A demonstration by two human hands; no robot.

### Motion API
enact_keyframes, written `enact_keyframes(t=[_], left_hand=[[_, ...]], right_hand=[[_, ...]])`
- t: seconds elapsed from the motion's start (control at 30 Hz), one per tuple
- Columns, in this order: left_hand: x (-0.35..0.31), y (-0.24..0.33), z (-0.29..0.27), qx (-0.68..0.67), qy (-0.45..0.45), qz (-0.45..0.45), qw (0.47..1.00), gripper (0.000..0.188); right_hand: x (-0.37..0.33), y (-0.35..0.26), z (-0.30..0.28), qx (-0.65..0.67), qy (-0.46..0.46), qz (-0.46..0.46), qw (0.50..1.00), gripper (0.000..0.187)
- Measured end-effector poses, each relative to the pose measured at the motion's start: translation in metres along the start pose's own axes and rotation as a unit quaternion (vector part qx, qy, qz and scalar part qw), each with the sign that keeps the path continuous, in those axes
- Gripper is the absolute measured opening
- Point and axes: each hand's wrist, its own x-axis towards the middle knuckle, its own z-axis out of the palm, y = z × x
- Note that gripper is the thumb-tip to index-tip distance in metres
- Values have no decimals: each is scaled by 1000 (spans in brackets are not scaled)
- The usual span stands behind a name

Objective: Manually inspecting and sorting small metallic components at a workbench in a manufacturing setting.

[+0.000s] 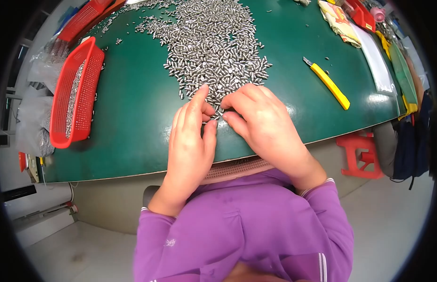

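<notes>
Hands at work over small metal pieces [206, 42], seen from above. The pieces lie in a broad, dense heap on a green table [129, 108], running from the far edge toward the person; the near end narrows btwn the two hands.

L hand [192, 134]: at L side of the near end, fingers loosely bent, forefinger pointing up along the heap, thumb a little apart from the fingers. R hand [265, 120]: opp. side, fingers curled over, thumb and forefinger tips close tog. A few pieces show in the gap btwn the hands; cannot tell if either hand has hold of one.

Surroundings: red basket [55, 108], tall-sided, at L w/ more pieces inside; clear plastic bags [32, 117] beyond it. Yellow cutter [330, 87] lies at R, blade pointing away from the person, well apart from R hand. Patterned cloth [340, 21] at far R. Red stool [362, 155] on the floor, lower R. Person wears a purple top [256, 221], white-striped cuffs.
</notes>
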Motion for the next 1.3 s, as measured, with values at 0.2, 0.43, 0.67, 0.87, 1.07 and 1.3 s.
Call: enact_keyframes(t=[0.2, 0.43, 0.67, 0.87, 1.07, 1.3], left_hand=[[-2, -4, -3, -30, -13, 34, 999, 63], [-3, -2, -3, -29, -7, 18, 999, 61], [-2, -1, -1, -28, -4, 19, 999, 59], [-1, -3, -3, -41, -19, 28, 999, 57], [-2, -5, -4, -46, -28, 26, 998, 58], [-1, -3, -4, -40, -27, 43, 998, 55]], right_hand=[[-3, 1, -5, 14, -11, -14, 1000, 11], [-3, -3, -7, 18, -16, -1, 1000, 13], [-2, 2, -4, 49, -24, -36, 998, 12], [-8, -1, -6, 30, -8, -31, 999, 12], [-13, -2, -9, 23, -28, -45, 998, 13], [-13, -2, -7, 16, -16, -55, 998, 15]])
